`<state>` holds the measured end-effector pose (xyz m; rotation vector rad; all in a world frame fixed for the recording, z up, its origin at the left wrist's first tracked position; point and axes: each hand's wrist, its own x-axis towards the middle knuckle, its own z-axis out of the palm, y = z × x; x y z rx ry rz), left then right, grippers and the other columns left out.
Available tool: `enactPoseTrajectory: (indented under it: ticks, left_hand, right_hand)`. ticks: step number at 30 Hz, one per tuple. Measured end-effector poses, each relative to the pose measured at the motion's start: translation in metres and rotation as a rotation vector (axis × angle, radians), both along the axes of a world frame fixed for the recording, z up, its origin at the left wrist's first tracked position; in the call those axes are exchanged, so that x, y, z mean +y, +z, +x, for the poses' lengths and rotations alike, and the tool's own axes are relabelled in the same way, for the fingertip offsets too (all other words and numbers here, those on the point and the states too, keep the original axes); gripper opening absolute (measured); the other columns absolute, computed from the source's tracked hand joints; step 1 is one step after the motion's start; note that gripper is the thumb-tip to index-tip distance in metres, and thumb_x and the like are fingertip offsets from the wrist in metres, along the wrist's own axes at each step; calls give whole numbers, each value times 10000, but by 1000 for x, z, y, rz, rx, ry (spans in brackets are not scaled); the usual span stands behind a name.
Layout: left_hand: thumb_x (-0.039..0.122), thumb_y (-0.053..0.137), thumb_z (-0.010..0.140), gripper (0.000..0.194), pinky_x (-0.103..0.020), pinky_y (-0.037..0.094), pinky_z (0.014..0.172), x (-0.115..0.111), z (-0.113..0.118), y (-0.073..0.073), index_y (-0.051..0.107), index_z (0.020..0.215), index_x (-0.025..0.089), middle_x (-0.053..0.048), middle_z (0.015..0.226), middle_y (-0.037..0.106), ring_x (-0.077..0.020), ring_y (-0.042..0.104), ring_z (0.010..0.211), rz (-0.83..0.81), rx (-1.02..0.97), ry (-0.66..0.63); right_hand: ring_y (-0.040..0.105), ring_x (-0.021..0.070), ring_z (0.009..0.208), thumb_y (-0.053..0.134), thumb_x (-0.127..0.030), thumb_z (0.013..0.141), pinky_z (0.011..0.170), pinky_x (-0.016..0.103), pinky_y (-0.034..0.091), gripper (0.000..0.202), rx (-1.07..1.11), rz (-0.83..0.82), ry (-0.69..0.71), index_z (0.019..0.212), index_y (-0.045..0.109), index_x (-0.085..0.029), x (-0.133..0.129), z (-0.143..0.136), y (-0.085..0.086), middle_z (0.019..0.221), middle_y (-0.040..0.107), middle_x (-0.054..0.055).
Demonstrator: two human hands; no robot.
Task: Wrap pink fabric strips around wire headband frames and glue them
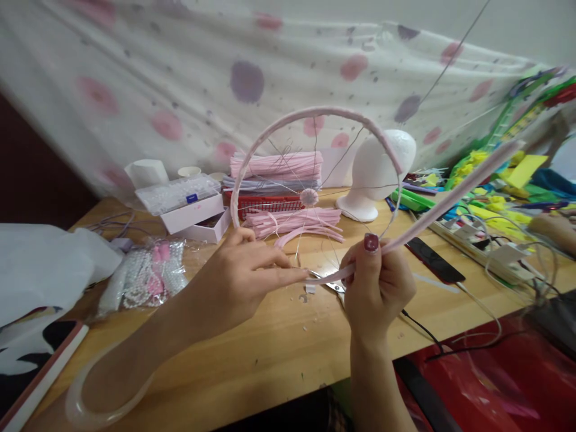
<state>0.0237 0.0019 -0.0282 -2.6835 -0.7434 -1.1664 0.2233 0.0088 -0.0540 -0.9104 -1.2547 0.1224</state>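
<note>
A wire hoop [324, 111], mostly covered in pale pink fuzzy wrapping, stands upright between my hands. Thin wire spokes run inward to a small pink hub [309, 197], and a bare stretch of wire shows at its right side. My left hand [238, 279] is closed round the hoop's lower left, forefinger stretched along the rim. With thumb and fingers, my right hand [378, 288] pinches a pink pipe cleaner [454, 195] against the bottom of the hoop; its long free end sticks out to the upper right. Scissors [335, 288] lie on the table behind, partly hidden by my right hand.
Bundles of pink pipe cleaners [292, 223] and a red basket [270, 206] stand behind the hoop. A white foam head [380, 171] is at the back. Bagged beads [153, 276] and boxes lie left; a phone [434, 260], power strip and cables right. Another person's hand [555, 231] is far right.
</note>
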Motion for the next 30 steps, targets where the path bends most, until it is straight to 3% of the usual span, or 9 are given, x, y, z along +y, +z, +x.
enactPoseTrajectory:
  ticks: [6, 10, 13, 20, 25, 30]
  left_hand:
    - [-10, 495, 959, 358, -338, 348, 779, -1, -2, 2, 709, 1083, 248, 15, 975, 778, -108, 695, 838, -9, 6, -14]
    - [114, 650, 923, 215, -348, 380, 824, -7, 2, 6, 713, 1084, 242, 15, 1023, 771, -137, 689, 896, -246, -37, -37]
    - [170, 655, 944, 117, -350, 425, 823, -7, 10, 3, 732, 1003, 235, 17, 975, 777, -151, 696, 892, -393, -86, -13]
    - [170, 693, 896, 68, -299, 575, 760, 2, 20, -8, 729, 849, 203, 4, 847, 755, -157, 709, 829, -666, -166, 70]
    - [282, 639, 944, 126, -276, 591, 735, 4, 22, -12, 686, 853, 208, -17, 951, 743, -162, 698, 888, -881, -136, 79]
    - [283, 620, 941, 147, -314, 578, 759, 3, 25, -19, 649, 822, 200, -28, 946, 710, -184, 675, 897, -933, -144, 182]
  right_hand:
    - [447, 83, 440, 554, -400, 1022, 438, 265, 329, 445, 6, -41, 1, 619, 520, -216, -3, -2, -1, 512, 487, -55]
    - [433, 79, 446, 522, -373, 1039, 447, 258, 318, 451, -16, -52, -5, 617, 506, -213, -2, -5, -1, 515, 469, -59]
    - [431, 85, 469, 518, -368, 1038, 477, 265, 326, 453, -59, -55, -10, 614, 488, -212, 1, -4, -5, 528, 460, -57]
    - [436, 91, 456, 569, -401, 1009, 479, 274, 331, 425, -77, -148, 31, 633, 496, -217, 8, 1, -17, 526, 493, -59]
    - [436, 89, 449, 535, -356, 1020, 460, 254, 343, 423, -143, -134, 65, 624, 477, -221, 8, 0, -16, 518, 490, -60]
    - [459, 83, 450, 546, -334, 1014, 461, 243, 351, 392, -141, -116, 110, 645, 480, -219, 10, -3, -16, 523, 513, -63]
